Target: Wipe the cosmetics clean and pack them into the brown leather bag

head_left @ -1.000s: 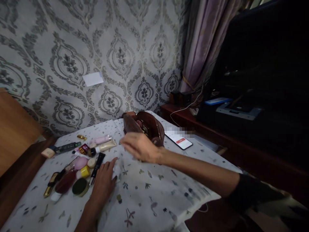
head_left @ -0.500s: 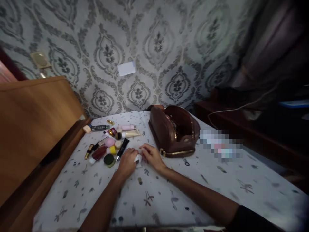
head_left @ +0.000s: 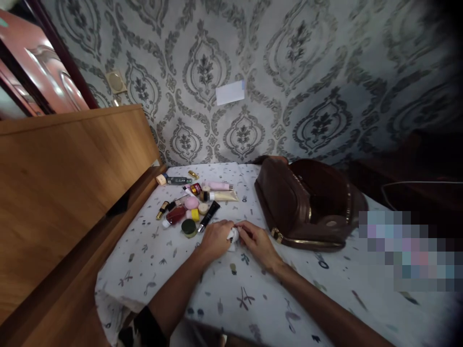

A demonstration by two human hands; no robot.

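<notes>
My left hand (head_left: 216,239) is closed round a small white crumpled piece (head_left: 233,235) that looks like tissue, low over the tablecloth. From the other side, the thumb and fingers of my right hand (head_left: 259,245) pinch at its edge. Part of the white piece is hidden by my fingers. Just beyond my left hand lie a black tube (head_left: 209,216) with a silver end and a round dark green jar (head_left: 189,228). To the right of my right hand stands a brown handbag (head_left: 285,202), its zip open and its inside dark.
Several cosmetics lie at the back left, among them a dark red bottle (head_left: 176,215), a pink egg-shaped sponge (head_left: 191,203), a cream tube (head_left: 224,196) and a pink tube (head_left: 220,186). A wooden panel (head_left: 79,188) borders the table's left; patterned wall (head_left: 206,72) stands behind.
The view has swung left, so everything sits further right in the picture. My right fingers have closed in on the white piece, which shows a little more. The cosmetics and handbag stay put.
</notes>
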